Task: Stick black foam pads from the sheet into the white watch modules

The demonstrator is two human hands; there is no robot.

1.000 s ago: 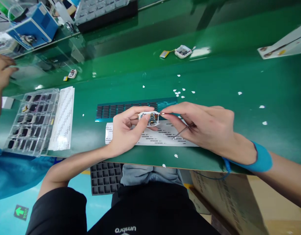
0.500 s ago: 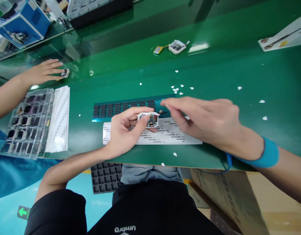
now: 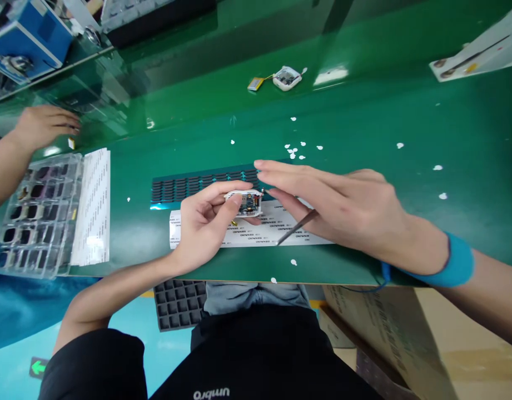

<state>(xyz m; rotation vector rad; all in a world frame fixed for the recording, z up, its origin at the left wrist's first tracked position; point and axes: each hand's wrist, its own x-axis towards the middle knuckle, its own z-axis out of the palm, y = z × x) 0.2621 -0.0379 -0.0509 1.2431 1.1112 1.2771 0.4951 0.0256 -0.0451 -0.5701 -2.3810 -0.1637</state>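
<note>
My left hand point(image 3: 205, 216) holds a small white watch housing point(image 3: 256, 213) with its circuit board facing up, the thumb pressed on its left side. A small brass-coloured part point(image 3: 234, 223) shows just below the housing. My right hand point(image 3: 343, 200) is at the right of the housing, index and middle fingers stretched out over its upper right corner. Tucked in that hand is a pair of metal tweezers point(image 3: 296, 228), its end pointing down and left. Beneath both hands lie a printed white strip sheet point(image 3: 276, 233) and a blue sheet of dark adhesive strips point(image 3: 176, 190).
Another open white housing point(image 3: 287, 78) with a wired battery point(image 3: 256, 84) lies farther back. Small white tabs point(image 3: 293, 151) are scattered about. At left, a co-worker's hand point(image 3: 47, 125) is above the table, near a clear compartment tray point(image 3: 58, 244) and a stack of white sheets point(image 3: 91, 216).
My right hand has opened from a pinch to stretched fingers, and the tweezers now show below it. The brass-coloured part has come into view. The co-worker's hand has moved left.
</note>
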